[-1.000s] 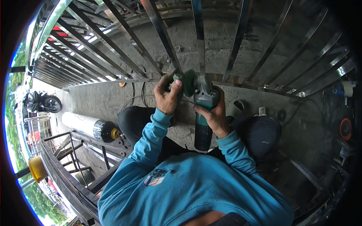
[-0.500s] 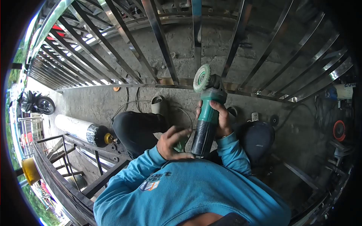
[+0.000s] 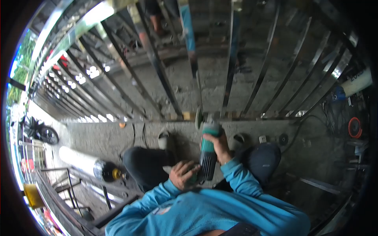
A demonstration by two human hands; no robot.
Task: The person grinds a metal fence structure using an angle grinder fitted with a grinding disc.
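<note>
My right hand [image 3: 220,145] is wrapped round the green front body of an angle grinder [image 3: 208,163]. On its head is a whitish-green buffing wheel [image 3: 199,118], which overlaps the lower rail of a shiny metal railing [image 3: 157,67] in this view. My left hand [image 3: 183,174] is closed beside the grinder's black rear end. A pale green piece [image 3: 191,181] shows under its fingers, and a pale tip sticks out to the left; what it is I cannot tell.
A white gas cylinder [image 3: 80,159] with a black shoulder and yellow valve fitting lies at left, near a dark metal frame [image 3: 73,206]. A motorcycle [image 3: 41,131] stands beyond. An orange-rimmed disc [image 3: 354,127] is at right. Cables run over the concrete floor [image 3: 106,135]. A person's foot [image 3: 156,25] shows behind the bars.
The grinder has come lower in the view, its wheel now beside the railing's lower rail. My left hand has moved down, its fingers now curled in. The view has tilted up.
</note>
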